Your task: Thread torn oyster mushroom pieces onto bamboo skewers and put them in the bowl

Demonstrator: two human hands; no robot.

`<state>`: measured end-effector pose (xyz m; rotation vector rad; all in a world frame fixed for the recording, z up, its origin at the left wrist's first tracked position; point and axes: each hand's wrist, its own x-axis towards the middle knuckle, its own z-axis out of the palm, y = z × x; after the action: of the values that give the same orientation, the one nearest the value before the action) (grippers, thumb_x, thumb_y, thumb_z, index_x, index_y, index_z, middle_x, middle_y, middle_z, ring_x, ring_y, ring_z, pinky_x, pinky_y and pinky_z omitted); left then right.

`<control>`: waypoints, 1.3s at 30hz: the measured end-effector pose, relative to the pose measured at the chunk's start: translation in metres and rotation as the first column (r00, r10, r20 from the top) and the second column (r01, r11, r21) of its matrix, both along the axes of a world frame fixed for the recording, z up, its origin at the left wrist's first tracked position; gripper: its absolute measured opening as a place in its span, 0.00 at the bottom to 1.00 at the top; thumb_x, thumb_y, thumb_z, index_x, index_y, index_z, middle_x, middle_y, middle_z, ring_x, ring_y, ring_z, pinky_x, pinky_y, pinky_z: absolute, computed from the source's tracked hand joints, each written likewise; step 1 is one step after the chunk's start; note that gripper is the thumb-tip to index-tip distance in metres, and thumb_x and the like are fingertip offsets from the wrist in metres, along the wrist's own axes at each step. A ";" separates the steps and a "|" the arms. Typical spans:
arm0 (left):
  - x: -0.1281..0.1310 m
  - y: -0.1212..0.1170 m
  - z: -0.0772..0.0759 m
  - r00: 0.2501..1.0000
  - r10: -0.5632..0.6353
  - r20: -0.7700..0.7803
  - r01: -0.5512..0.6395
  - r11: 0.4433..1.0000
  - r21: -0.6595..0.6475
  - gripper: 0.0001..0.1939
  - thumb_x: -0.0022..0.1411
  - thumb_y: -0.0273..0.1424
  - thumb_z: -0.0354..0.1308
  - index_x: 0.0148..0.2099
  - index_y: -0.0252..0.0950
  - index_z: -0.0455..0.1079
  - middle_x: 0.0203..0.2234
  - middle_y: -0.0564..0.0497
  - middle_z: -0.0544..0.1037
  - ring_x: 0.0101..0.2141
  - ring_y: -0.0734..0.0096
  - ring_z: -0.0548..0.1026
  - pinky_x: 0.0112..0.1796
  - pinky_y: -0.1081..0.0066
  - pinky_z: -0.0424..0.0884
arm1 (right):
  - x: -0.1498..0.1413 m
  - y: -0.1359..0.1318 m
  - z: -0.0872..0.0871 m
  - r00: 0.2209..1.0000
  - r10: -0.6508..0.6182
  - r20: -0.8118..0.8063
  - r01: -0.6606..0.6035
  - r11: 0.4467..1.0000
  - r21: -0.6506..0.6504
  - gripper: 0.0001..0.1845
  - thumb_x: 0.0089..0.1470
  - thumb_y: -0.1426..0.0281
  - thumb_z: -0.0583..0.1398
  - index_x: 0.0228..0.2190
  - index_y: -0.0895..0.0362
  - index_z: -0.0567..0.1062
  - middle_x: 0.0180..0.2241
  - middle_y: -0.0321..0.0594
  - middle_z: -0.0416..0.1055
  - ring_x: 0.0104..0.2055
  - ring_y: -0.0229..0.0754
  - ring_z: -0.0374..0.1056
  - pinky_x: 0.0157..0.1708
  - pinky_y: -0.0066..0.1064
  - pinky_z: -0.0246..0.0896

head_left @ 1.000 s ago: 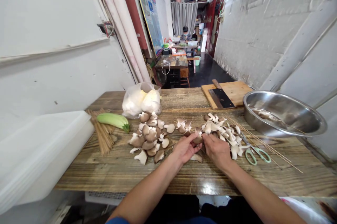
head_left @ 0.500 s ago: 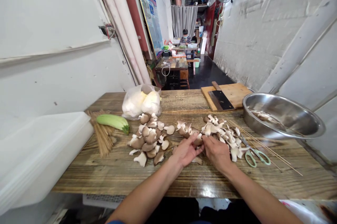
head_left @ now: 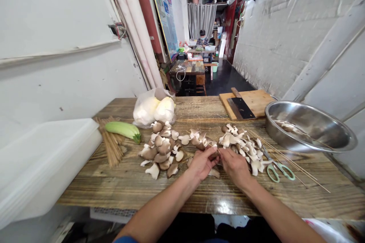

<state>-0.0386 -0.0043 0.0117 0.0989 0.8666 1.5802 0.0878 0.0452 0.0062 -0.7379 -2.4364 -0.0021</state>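
Note:
My left hand [head_left: 202, 164] is closed on a grey-brown oyster mushroom [head_left: 213, 151], thumb on top and fingers curled beneath. Right beside it, my right hand [head_left: 234, 164] pinches what looks like a thin bamboo skewer, mostly hidden by the fingers. A row of mushrooms [head_left: 199, 138] lies just beyond my left hand. To the left is a heap of loose oyster mushrooms [head_left: 162, 150]; a paler pile of mushrooms [head_left: 247, 147] sits to the right, behind my right hand. Green-handled scissors [head_left: 278, 169] rest against that pile, near several long bamboo skewers [head_left: 296, 167].
A steel basin [head_left: 310, 142] with some mushrooms stands far right. Behind lies a cutting board [head_left: 258, 102] with a cleaver [head_left: 242, 108]. On the left are a bagged white vegetable [head_left: 154, 110], a green squash [head_left: 122, 130] on a skewer bundle [head_left: 112, 150], and white plastic tubs [head_left: 48, 159].
The fingers of my left hand have curled in around the mushroom, where they were more spread before. Both hands stay close together at the same spot. The view has shifted slightly.

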 end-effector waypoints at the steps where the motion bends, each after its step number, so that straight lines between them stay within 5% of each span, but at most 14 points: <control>1: -0.001 0.000 0.001 1.000 0.006 -0.003 -0.006 1.000 -0.009 0.11 0.43 0.24 0.68 0.29 0.31 0.69 0.23 0.51 0.76 0.26 0.75 0.73 0.30 0.73 0.70 | 0.000 0.000 0.000 1.000 -0.002 -0.002 0.002 1.000 0.011 0.14 0.61 0.74 0.48 0.32 0.58 0.73 0.24 0.37 0.68 0.26 0.35 0.63 0.26 0.23 0.53; 8: -0.010 0.002 0.005 0.991 0.135 0.018 -0.134 0.990 -0.045 0.10 0.43 0.23 0.67 0.27 0.32 0.66 0.20 0.53 0.74 0.24 0.76 0.72 0.28 0.72 0.70 | 0.000 0.002 -0.004 1.000 -0.011 0.006 0.011 0.998 0.056 0.14 0.61 0.74 0.48 0.30 0.58 0.72 0.23 0.36 0.66 0.25 0.35 0.62 0.26 0.24 0.51; 13: -0.011 0.000 0.007 0.999 0.038 0.016 -0.038 0.999 0.000 0.09 0.45 0.26 0.67 0.29 0.31 0.69 0.25 0.48 0.77 0.29 0.71 0.74 0.34 0.69 0.70 | 0.002 0.008 -0.008 1.000 -0.020 -0.012 0.021 0.999 0.039 0.15 0.62 0.73 0.48 0.32 0.58 0.73 0.24 0.37 0.68 0.26 0.35 0.63 0.27 0.24 0.52; 16: -0.010 -0.003 0.009 0.985 0.044 -0.168 -0.027 0.994 0.103 0.10 0.47 0.30 0.65 0.32 0.30 0.72 0.29 0.46 0.78 0.33 0.70 0.74 0.38 0.70 0.68 | 0.006 0.014 -0.010 0.997 -0.058 -0.060 0.061 0.997 0.043 0.15 0.62 0.73 0.48 0.34 0.59 0.73 0.24 0.38 0.68 0.26 0.35 0.64 0.27 0.24 0.54; 20: -0.018 -0.004 0.009 0.751 0.256 -0.609 -0.240 0.965 0.110 0.07 0.46 0.28 0.64 0.31 0.33 0.73 0.23 0.53 0.75 0.26 0.76 0.70 0.31 0.77 0.64 | 0.010 0.019 -0.009 0.983 -0.106 -0.152 0.120 0.989 0.085 0.14 0.62 0.73 0.48 0.37 0.60 0.73 0.26 0.40 0.71 0.28 0.37 0.67 0.28 0.25 0.57; 23: -0.029 -0.004 0.007 0.564 0.294 -0.772 -0.285 0.946 0.152 0.06 0.48 0.31 0.63 0.27 0.33 0.73 0.20 0.54 0.73 0.25 0.76 0.68 0.30 0.77 0.62 | 0.012 0.020 -0.007 0.969 -0.125 -0.212 0.153 0.980 0.123 0.14 0.61 0.73 0.49 0.38 0.60 0.73 0.28 0.41 0.73 0.30 0.37 0.68 0.30 0.26 0.59; 33: -0.062 -0.001 -0.010 0.205 0.271 -0.940 -0.312 0.929 0.200 0.12 0.54 0.34 0.56 0.38 0.34 0.75 0.33 0.47 0.78 0.33 0.67 0.74 0.38 0.69 0.68 | 0.014 0.021 -0.008 0.958 -0.167 -0.232 0.211 0.960 0.184 0.12 0.60 0.73 0.51 0.36 0.59 0.75 0.26 0.39 0.73 0.28 0.36 0.67 0.29 0.25 0.57; 39: -0.076 -0.003 -0.005 0.031 0.245 -0.969 -0.352 0.910 0.219 0.14 0.55 0.37 0.56 0.41 0.35 0.74 0.32 0.47 0.78 0.32 0.68 0.74 0.37 0.68 0.68 | 0.018 0.023 -0.002 0.946 -0.239 -0.221 0.278 0.947 0.164 0.13 0.60 0.72 0.51 0.38 0.58 0.75 0.26 0.39 0.73 0.28 0.36 0.67 0.28 0.25 0.56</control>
<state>-0.1150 -0.0078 0.0063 1.1672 2.1835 1.7568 0.1056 0.0680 0.0041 -0.9183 -2.0995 -0.2531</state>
